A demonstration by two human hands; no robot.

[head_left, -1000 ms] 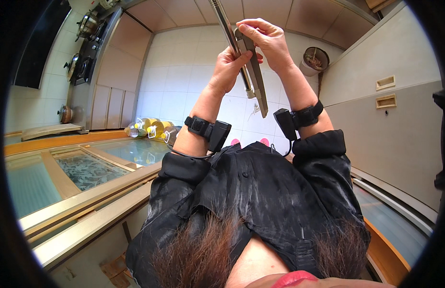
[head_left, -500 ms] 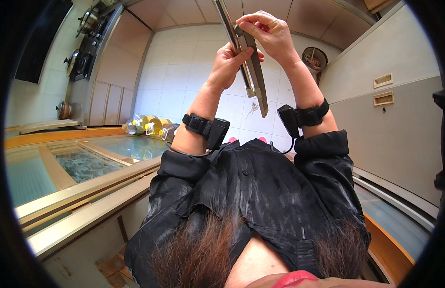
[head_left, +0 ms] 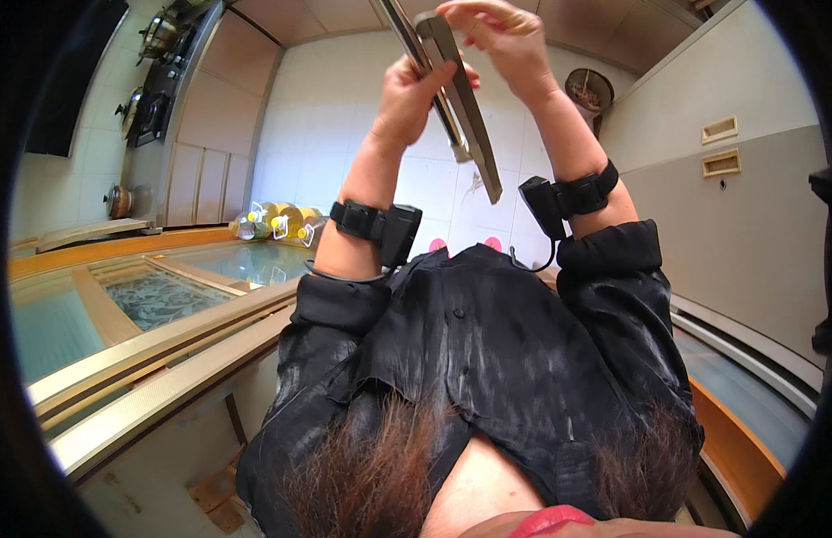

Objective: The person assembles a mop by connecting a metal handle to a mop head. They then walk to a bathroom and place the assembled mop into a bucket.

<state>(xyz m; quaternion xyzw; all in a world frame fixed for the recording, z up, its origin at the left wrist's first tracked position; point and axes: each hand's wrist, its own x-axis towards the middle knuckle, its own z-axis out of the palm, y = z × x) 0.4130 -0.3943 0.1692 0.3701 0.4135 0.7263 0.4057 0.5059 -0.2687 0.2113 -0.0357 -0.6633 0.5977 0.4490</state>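
Grey bar (head_left: 470,117), one, held slanted high over the tiled floor (head_left: 326,134), alongside one metal pole (head_left: 403,31). Moved up and slightly leftward in view since half a second ago, together with the pole and the left hand (head_left: 405,103). Left grip closed around both, thumb across the bar. Right hand (head_left: 506,40) raised too, now blurred, with fingers partly curled beside the bar's upper end; earlier, seen pinching that end. Impossible now to tell contact, or how far open the right grip is. Counted round about: two black forearm devices (head_left: 401,235), one per arm; two pink footwear tips (head_left: 438,244) below; at least three plastic bottles (head_left: 291,221) at left; three pots (head_left: 161,38) farther left; one bin (head_left: 585,110) and two recessed handles (head_left: 721,163) at right.
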